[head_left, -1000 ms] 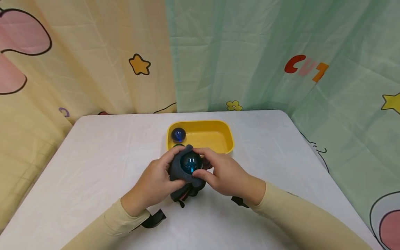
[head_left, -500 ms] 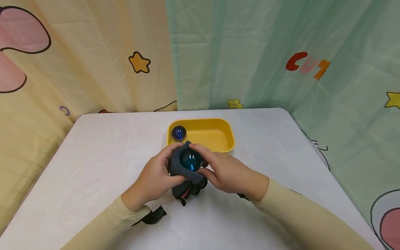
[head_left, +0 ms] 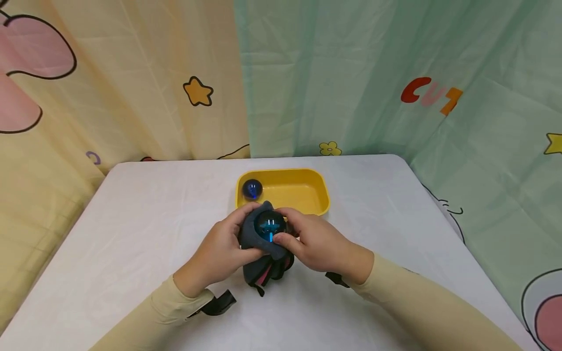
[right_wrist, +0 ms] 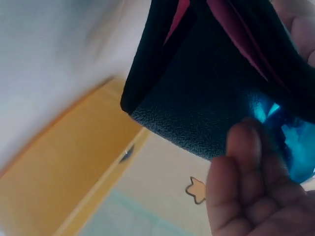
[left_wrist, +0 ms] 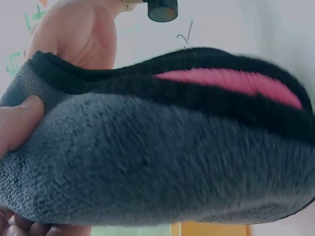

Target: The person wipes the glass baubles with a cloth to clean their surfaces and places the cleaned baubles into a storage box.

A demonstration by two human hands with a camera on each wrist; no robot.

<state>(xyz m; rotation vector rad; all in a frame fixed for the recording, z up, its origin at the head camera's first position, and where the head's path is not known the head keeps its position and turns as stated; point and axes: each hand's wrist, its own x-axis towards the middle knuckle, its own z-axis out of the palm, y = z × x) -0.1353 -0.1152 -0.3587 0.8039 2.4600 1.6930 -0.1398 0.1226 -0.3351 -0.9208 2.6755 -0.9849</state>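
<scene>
Above the table, a teal glass ball [head_left: 269, 222] sits in a grey fleecy cloth [head_left: 251, 237] with black trim and pink inner faces. My left hand [head_left: 221, 248] grips the cloth from the left, its thumb pressing the near edge. On the other side my right hand [head_left: 322, 243] holds the ball, thumb on its lower right and fingers at the far side. The left wrist view has the grey cloth [left_wrist: 147, 152] filling the middle. Fingers of the right hand [right_wrist: 261, 187] lie beside the ball [right_wrist: 300, 142] in the right wrist view. The ball's underside is hidden.
A yellow tray [head_left: 303, 192] stands just beyond the hands. Inside its left end lies a dark blue glass ball [head_left: 252, 189]. White cloth covers the table [head_left: 167, 204], and patterned curtains [head_left: 316, 73] hang along its back and sides.
My right thumb shifts from the ball's lower edge off to its side, then back onto the ball. The cloth's hanging folds spread slightly, showing more pink. My left hand keeps its hold.
</scene>
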